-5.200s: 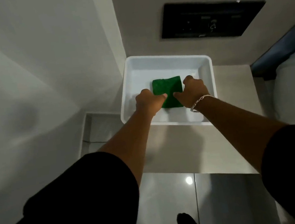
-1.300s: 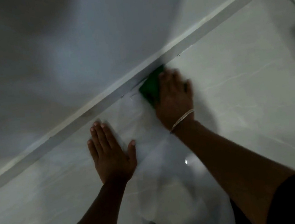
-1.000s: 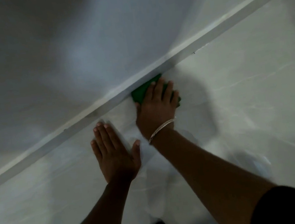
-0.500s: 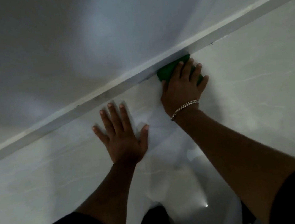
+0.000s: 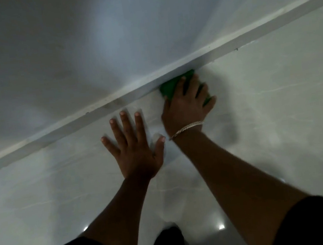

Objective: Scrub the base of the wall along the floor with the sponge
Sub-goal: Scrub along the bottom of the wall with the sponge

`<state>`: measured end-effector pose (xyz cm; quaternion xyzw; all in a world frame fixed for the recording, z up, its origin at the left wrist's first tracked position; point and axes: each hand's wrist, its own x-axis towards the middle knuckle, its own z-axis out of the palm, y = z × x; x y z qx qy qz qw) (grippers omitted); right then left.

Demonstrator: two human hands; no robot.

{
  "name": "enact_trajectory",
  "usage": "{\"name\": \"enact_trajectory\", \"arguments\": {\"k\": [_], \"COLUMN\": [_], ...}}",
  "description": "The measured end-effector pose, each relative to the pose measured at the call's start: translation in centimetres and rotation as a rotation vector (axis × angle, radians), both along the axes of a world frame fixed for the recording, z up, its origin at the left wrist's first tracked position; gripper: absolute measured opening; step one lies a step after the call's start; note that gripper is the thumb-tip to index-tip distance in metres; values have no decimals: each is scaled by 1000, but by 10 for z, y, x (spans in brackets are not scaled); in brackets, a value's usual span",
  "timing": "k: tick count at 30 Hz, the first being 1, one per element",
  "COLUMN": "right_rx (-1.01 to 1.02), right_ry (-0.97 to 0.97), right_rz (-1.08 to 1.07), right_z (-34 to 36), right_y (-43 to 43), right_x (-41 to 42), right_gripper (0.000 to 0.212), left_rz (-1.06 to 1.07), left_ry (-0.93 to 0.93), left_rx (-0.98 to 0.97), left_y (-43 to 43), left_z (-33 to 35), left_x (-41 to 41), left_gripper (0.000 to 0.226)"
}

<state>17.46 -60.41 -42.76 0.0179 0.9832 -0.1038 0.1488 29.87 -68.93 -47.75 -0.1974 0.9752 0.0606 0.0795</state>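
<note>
While the right hand [image 5: 187, 102] presses the green sponge [image 5: 169, 87] into the corner where the skirting [image 5: 98, 111] meets the floor [image 5: 278, 118], the left hand [image 5: 136, 145] lies flat on the tiles just beside it, fingers spread and holding nothing, apparently propping the person's weight. The right hand's fingers are splayed over the sponge, pinning it down rather than curling round it; only the sponge's far-left part and a sliver by the little finger show. Its upper edge touches the foot of the skirting. A chain bracelet [image 5: 186, 128] sits on the right wrist.

The step in hand appears to be the scrubbing stroke itself. To do it well, the sponge's edge should stay pushed into the seam, so that both the lower face of the skirting and the joint get rubbed, not just the tile in front. Short strokes along the line, with pressure through the fingertips, would likely work better than long sweeps, which tend to drift off the wall. Small dark specks [image 5: 236, 49] sit at the seam farther right, and a dull patch [image 5: 116, 103] marks the skirting to the left; both probably need passes. The floor looks glossy and could be slippery once wet, so the bracing hand should be placed firmly before each shift.
</note>
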Motion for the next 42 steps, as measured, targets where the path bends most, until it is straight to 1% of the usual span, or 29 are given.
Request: {"name": "enact_trajectory", "arguments": {"k": [3,4,7,8,9,10,12,13,16,17,18,19,22,24,25,26,28,29,30,32,35,37,39,42], "right_rx": [22,24,45,49,64,98,163,164,110,94,77,67,45,34,40,61,91,87,85,112,187,194,166,114], "right_ry": [34,45,105,128,150,162,144,124,73,60,46,32,25,46,74,109,173,178,184,205,193,185,160,142], "right_rz": [154,218,499,540,527,469,301,205,-109,-170,-176,-131,118,166,192,266,500,566,572,463,240,98,-28,-146], "right_z": [-4,-4,-5,-5,-5,-5,-3,-2,2,5,8,10,11,11,9,5,-4,-7,-7,-7,-6,-4,-3,-4], "right_y": [-4,3,38,52,67,80,98,98,66,51,35,18,-21,-26,-20,-9,23,40,56,85,127,149,156,142], "right_x": [18,15,-4,-13,-23,-32,-46,-52,-57,-52,-44,-31,17,25,21,15,-1,-12,-23,-44,-76,-98,-114,-113], "right_gripper": [59,58,57,57,56,57,59,60,59,59,61,62,64,61,55,51,51,53,53,51,54,52,51,56], "left_rz": [-14,-6,11,10,9,9,10,9,8,7,4,1,-2,-7,-9,-8,7,12,13,16,14,14,14,15], "left_ry": [-18,-21,-33,-34,-38,-41,-39,-36,-43,-45,-45,-45,-63,-80,-80,-81,-89,-94,-95,-82,-68,-59,-50,-38], "left_rx": [0,1,15,15,10,7,11,15,15,18,24,29,19,6,5,13,28,31,33,35,33,28,31,29], "left_y": [-2,-3,-5,-5,-6,-6,-6,-5,-5,-5,-5,-5,-6,-6,-6,-7,-8,-7,-7,-6,-6,-6,-5,-3], "left_z": [0,-1,0,0,0,0,-2,-1,0,0,2,2,-1,0,0,1,2,2,3,4,2,1,2,4], "left_x": [1,2,6,7,8,8,8,8,6,6,7,6,7,7,7,6,6,6,6,7,8,8,8,8], "left_gripper": [93,92,90,89,89,89,89,89,89,89,90,90,93,99,96,93,90,89,89,88,87,88,88,87]}}
